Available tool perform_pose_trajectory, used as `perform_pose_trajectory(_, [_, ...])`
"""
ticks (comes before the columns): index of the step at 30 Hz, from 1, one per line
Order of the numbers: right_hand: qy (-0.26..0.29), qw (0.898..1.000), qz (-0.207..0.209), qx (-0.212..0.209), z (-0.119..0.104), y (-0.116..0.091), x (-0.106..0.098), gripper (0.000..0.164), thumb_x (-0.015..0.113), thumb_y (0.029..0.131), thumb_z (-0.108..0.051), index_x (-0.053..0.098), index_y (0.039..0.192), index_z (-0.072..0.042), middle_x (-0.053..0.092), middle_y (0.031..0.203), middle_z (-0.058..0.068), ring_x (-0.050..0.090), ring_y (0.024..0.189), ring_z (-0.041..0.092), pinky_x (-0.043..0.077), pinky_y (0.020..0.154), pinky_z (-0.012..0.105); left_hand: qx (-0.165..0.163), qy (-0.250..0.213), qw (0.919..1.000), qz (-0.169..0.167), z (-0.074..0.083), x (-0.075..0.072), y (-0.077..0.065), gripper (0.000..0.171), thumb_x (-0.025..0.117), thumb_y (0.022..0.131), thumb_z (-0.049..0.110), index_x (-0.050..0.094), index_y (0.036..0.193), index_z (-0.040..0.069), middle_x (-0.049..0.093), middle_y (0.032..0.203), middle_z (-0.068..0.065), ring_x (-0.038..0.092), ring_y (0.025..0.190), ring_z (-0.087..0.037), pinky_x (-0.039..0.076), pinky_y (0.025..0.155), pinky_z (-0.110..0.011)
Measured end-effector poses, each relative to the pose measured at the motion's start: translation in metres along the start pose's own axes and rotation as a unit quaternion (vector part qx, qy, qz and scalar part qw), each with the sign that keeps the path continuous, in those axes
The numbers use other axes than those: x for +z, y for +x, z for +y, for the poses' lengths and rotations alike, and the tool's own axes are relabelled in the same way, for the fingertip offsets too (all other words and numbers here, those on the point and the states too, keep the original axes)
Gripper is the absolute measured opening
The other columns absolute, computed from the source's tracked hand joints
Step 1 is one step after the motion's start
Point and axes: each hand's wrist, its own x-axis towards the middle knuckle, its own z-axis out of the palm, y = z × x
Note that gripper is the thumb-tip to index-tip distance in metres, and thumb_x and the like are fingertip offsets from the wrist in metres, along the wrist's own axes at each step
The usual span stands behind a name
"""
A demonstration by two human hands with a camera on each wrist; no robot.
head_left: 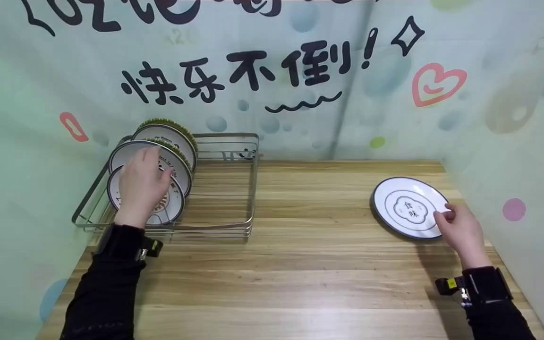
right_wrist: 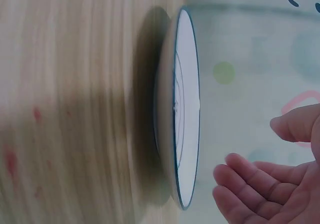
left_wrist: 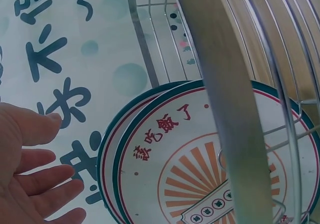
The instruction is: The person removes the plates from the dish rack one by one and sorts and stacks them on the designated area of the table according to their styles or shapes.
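Observation:
My left hand [head_left: 142,184] hovers over the front plates in the wire rack. In the left wrist view its fingers [left_wrist: 52,179] are spread and hold nothing, beside a plate [left_wrist: 150,174] with a teal rim, red characters and an orange sunburst. A second plate stands close behind that one. At the right, my right hand [head_left: 463,231] is by the edge of a white plate [head_left: 395,208] with a dark rim and a flower-shaped emblem. The right wrist view shows that plate [right_wrist: 187,134] flat on the table, with the loosely bent fingers apart from it.
The metal wire rack [head_left: 253,184] stands at the table's left, with a larger plate [head_left: 125,153] and a rear plate [head_left: 161,132] leaning in it. A printed curtain [head_left: 300,123] borders the wooden table [head_left: 310,264] at the back and sides.

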Motion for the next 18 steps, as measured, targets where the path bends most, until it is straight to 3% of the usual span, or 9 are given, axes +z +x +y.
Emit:
perform_pose_trajectory(8, [0.018, 0.999, 0.016, -0.032, -0.003, 0.004, 0.014, 0.051, 0.048, 0.094, -0.025, 0.042, 0.124, 0.015, 0.054, 0.112, 0.034, 0.048, 0.106, 0.046, 0.036, 0.09, 0.055, -0.022, 0.005, 0.9995, -0.023, 0.0, 0.0, 0.009, 0.057, 0.068, 0.082, 0.015, 0.044, 0.129, -0.004, 0.047, 0.124, -0.029, 0.045, 0.11, -0.045, 0.036, 0.089, -0.062])
perform_pose_trajectory(18, [0.026, 0.995, 0.034, -0.09, -0.01, 0.007, 0.024, 0.044, 0.054, 0.093, -0.023, 0.048, 0.122, 0.01, 0.055, 0.116, 0.029, 0.047, 0.111, 0.045, 0.032, 0.095, 0.055, -0.018, 0.016, 0.9994, -0.024, -0.001, -0.001, 0.023, 0.052, 0.067, 0.082, 0.014, 0.045, 0.124, -0.008, 0.048, 0.122, -0.031, 0.044, 0.111, -0.046, 0.031, 0.096, -0.06])
